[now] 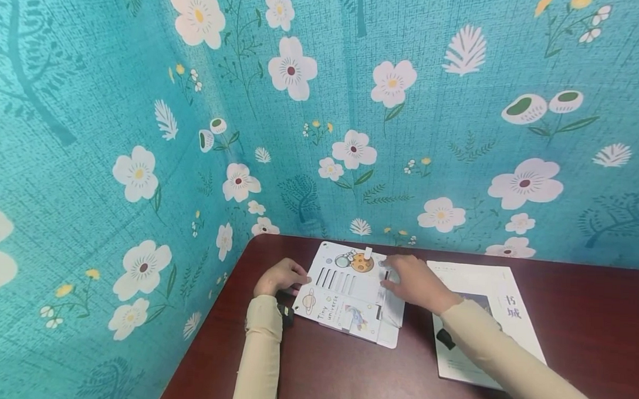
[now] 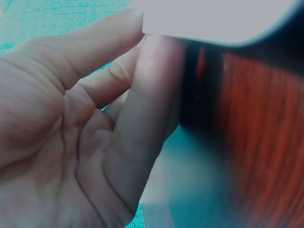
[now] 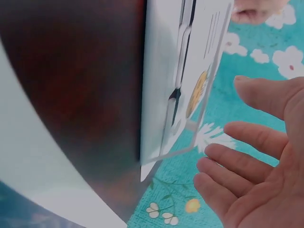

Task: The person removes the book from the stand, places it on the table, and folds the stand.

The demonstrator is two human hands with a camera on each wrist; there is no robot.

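A white panel that looks like a folding book stand (image 1: 366, 292), printed with an astronaut, planets and "Tiny universe", lies on the dark red table. My left hand (image 1: 280, 277) pinches its left edge between thumb and fingers; the left wrist view shows the white corner (image 2: 213, 19) in that pinch. Over the stand's right side hovers my right hand (image 1: 414, 282). In the right wrist view its fingers (image 3: 237, 161) are spread and hold nothing, apart from the stand's edge (image 3: 159, 80). A clear strip runs along that side of the stand.
A white book (image 1: 520, 341) with dark lettering lies to the right, partly under my right forearm. The wooden table (image 1: 334, 370) meets a teal floral cloth wall (image 1: 383, 184) behind and on the left.
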